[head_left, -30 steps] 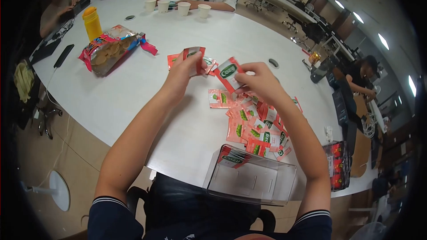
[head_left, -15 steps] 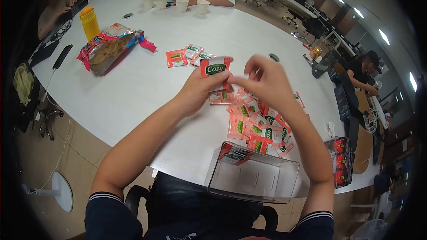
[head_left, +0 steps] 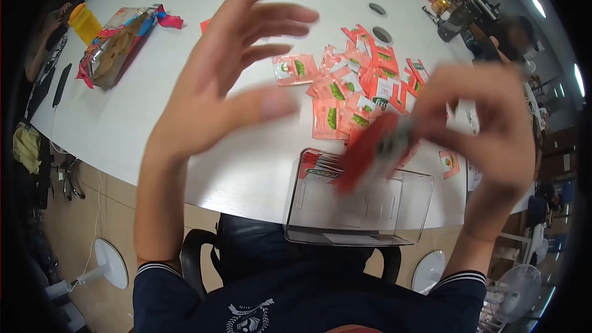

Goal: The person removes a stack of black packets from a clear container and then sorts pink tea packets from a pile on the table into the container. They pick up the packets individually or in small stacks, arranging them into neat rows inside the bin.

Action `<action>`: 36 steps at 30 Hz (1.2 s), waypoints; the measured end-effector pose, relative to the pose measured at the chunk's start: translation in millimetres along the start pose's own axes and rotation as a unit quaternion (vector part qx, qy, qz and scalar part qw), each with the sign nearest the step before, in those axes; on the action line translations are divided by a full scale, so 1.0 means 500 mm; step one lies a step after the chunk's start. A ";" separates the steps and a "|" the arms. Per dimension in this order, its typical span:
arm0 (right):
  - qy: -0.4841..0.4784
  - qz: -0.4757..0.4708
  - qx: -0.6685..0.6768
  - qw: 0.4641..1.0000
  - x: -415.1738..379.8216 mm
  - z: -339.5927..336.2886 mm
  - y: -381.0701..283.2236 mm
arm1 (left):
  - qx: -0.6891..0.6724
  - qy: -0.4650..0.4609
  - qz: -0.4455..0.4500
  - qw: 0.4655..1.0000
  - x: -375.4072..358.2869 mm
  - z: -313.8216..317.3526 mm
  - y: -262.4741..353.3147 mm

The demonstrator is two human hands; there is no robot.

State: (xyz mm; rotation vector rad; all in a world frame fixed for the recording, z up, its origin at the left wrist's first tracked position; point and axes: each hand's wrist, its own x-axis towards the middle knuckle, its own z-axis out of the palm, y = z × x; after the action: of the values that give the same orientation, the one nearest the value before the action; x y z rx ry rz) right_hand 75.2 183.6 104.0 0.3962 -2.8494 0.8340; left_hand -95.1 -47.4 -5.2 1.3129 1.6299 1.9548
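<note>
A red, green and white Cozy sachet (head_left: pixel 375 153), smeared by motion, is pinched in the fingers of my right hand (head_left: pixel 493 126). It overlaps the clear plastic box (head_left: pixel 385 213) at the table's near edge. Several Cozy sachets (head_left: pixel 317 165) stand in a row at the box's left end. My left hand (head_left: pixel 206 89) is raised over the table with fingers spread and holds nothing. Beyond the box spreads a loose pile of red and white sachets (head_left: pixel 333 90), partly hidden behind the right hand.
At the left of the white table (head_left: pixel 228 169) lie an open snack bag (head_left: pixel 117 49) and a yellow bottle (head_left: pixel 85 23). Black chair arms (head_left: pixel 196 256) flank my lap. A white fan (head_left: pixel 518 290) stands at the lower right.
Both hands held together around a Cozy sachet before; now they are apart. My right hand has carried the sachet down toward the box, and the left has let go and opened. The view has tilted down.
</note>
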 end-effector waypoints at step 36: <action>-0.039 0.021 -0.248 0.968 -0.109 0.220 0.064 | 0.585 -0.271 0.027 0.764 -0.076 0.191 0.033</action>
State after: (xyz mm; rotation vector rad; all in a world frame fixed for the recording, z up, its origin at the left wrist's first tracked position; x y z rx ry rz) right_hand 110.5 161.0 -15.8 0.3045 -3.0041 0.0909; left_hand 4.9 -18.6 -12.6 2.0010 2.4780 0.2155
